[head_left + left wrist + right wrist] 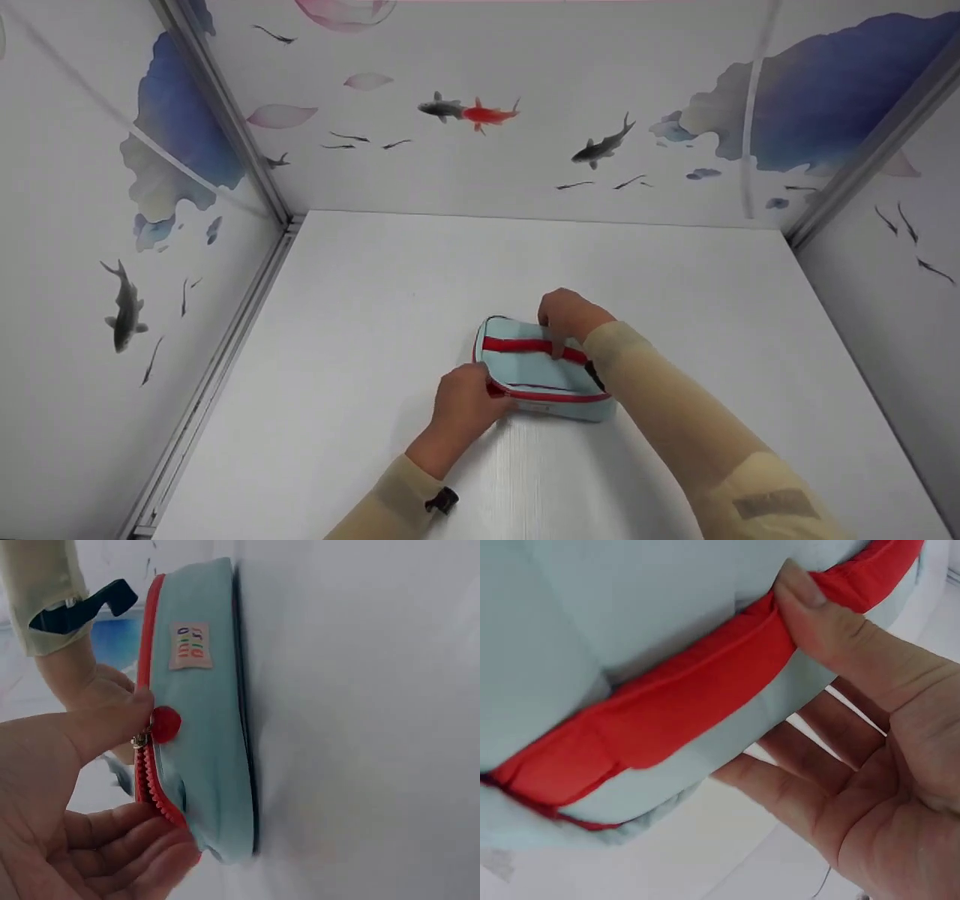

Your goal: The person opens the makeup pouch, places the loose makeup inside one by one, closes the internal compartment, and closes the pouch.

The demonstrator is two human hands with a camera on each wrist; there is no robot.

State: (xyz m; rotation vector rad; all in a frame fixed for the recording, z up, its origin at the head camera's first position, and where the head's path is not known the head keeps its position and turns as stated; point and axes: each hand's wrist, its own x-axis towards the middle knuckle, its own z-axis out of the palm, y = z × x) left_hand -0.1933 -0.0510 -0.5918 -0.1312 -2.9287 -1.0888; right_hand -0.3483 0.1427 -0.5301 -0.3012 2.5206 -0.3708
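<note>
A light blue zippered pouch (536, 367) with red trim lies on the white table. Across its lid runs a red strap handle (675, 720). My left hand (469, 397) is at the pouch's near left corner. In the left wrist view, the left thumb lies on the zipper pull (139, 739) beside a red ball (166, 724), while the other fingers curl by the parted zipper teeth (154, 784). My right hand (870, 757) grips the far side, its thumb pressing the strap and its fingers behind the pouch. The pouch's inside is hidden.
The white table (360, 315) is bounded by a back wall (510, 180) and side panels printed with fish and blue shapes. Metal rails (225, 352) run along the left edge. A small label (191, 645) is on the pouch's front side.
</note>
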